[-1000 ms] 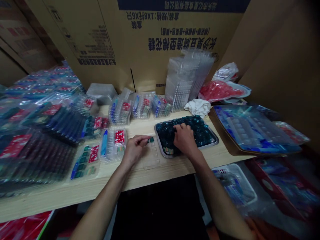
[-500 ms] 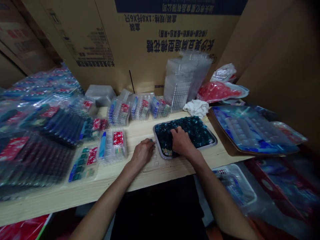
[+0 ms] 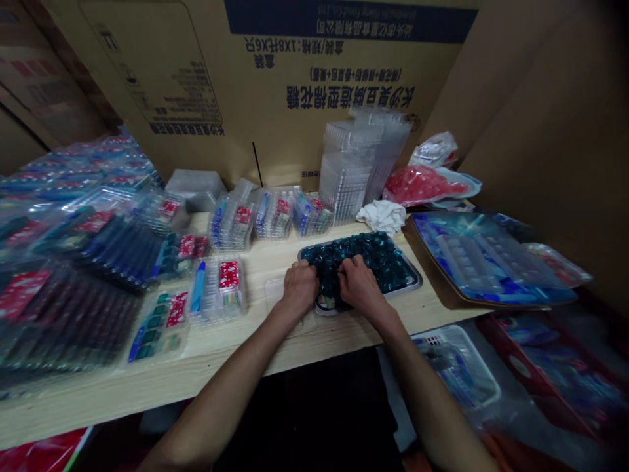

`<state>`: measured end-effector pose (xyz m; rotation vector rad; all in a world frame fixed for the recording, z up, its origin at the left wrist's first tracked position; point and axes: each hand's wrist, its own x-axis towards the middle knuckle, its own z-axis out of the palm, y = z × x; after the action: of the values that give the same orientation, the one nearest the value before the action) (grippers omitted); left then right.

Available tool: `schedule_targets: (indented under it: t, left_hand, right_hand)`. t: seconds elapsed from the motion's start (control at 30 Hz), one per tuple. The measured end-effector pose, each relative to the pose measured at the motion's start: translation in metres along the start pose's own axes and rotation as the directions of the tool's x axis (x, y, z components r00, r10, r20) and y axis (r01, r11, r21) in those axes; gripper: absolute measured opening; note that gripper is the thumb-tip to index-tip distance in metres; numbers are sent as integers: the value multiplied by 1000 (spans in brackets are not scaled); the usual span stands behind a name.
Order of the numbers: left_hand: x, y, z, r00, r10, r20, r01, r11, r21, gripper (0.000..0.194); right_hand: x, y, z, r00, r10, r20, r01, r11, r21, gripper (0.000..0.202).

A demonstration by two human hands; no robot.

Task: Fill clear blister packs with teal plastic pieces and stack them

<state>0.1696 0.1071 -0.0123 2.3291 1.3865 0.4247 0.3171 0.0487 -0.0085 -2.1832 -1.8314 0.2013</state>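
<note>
A shallow tray [image 3: 417,283] heaped with small dark teal wrapped pieces [image 3: 388,255] lies on the wooden table. My left hand [image 3: 301,287] is at the tray's left edge, its fingers curled down; whatever they hold is hidden. Among the teal pieces my right hand [image 3: 360,282] has its fingers pinched together, and I cannot make out what is in them. A clear plastic blister tray [image 3: 274,295] lies partly under my left hand and wrist. To the left sits a filled blister pack [image 3: 160,324] with teal pieces, a blue stick and a red packet.
Stacked blister trays [image 3: 221,292] with red packets stand left of my hands. Tall clear tray stacks [image 3: 346,167] rise at the back beside a crumpled white cloth [image 3: 382,215]. An open carton [image 3: 472,262] is at right, a white basket [image 3: 459,367] below. A big cardboard box [image 3: 275,85] walls the back.
My left hand has moved right and slightly up, from over the clear blister tray to the edge of the teal pieces. My right hand stays in the tray with its fingers drawn in.
</note>
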Motion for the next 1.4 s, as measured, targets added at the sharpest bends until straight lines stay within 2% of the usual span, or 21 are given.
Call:
schedule_targets:
  t: [0.1,0.2,0.27,0.37,0.43,0.5,0.57,0.6,0.67,0.83,0.9,0.97,1.07,1.17,1.27,1.33,1.4]
  left_hand:
    - [6,-2,3,1000,-3,-12,2,995,-96,12]
    - [8,-12,3,1000,-9,-17,4,969,-248,12]
    - [8,-21,4,999,-28,-19,19,927,-375,9]
    - [9,-32,4,997,-79,-13,58,830,-554,5]
    - [9,-36,3,992,-119,40,112,693,-712,15]
    - [10,-38,1,981,-140,131,183,477,-860,28]
    - [10,-37,-1,970,-133,204,235,285,-929,36]
    - [10,-36,-3,967,-124,221,246,240,-939,37]
    - [9,-34,-6,967,-104,231,248,214,-945,38]
    - [1,-31,-15,947,-105,304,311,55,-949,36]
    - [-5,-33,-21,941,-107,322,328,44,-944,31]
    - [-13,-36,-27,943,-108,315,321,42,-946,29]
    - [-25,-40,-36,945,-135,298,303,16,-953,32]
    - [-33,-43,-40,944,-193,266,268,-15,-963,41]
    - [-36,-45,-39,934,-276,225,230,-15,-973,40]
    - [-38,-47,-38,926,-332,182,203,30,-979,36]
    - [-42,-52,-38,926,-359,114,174,140,-975,31]
  right_hand:
    - [-5,6,-1,999,-41,11,40,999,28,18]
    - [-8,9,-1,997,-71,2,71,997,-26,24]
    - [-9,9,0,997,-67,-31,66,998,-25,24]
    - [-6,10,1,989,-59,-136,74,992,104,19]
    - [-2,10,0,969,-61,-241,114,970,214,17]
    - [2,10,1,952,-60,-299,161,931,328,15]
    - [6,8,3,963,-35,-266,157,877,454,12]
    - [8,8,5,973,-17,-228,136,844,519,11]
    - [11,6,11,988,19,-156,87,760,644,12]
    - [9,-1,20,999,39,2,-20,465,885,17]
    - [4,-6,19,999,-4,50,-44,402,915,17]
    - [-3,-12,18,993,-87,74,-35,383,923,19]
    - [-13,-23,20,977,-208,52,48,447,893,32]
    - [-23,-37,21,947,-322,-4,205,593,779,52]
    - [-33,-51,17,925,-379,-38,318,714,624,60]
    - [-37,-56,12,922,-384,-46,351,782,515,60]
    - [-38,-56,6,912,-409,-38,378,800,466,57]
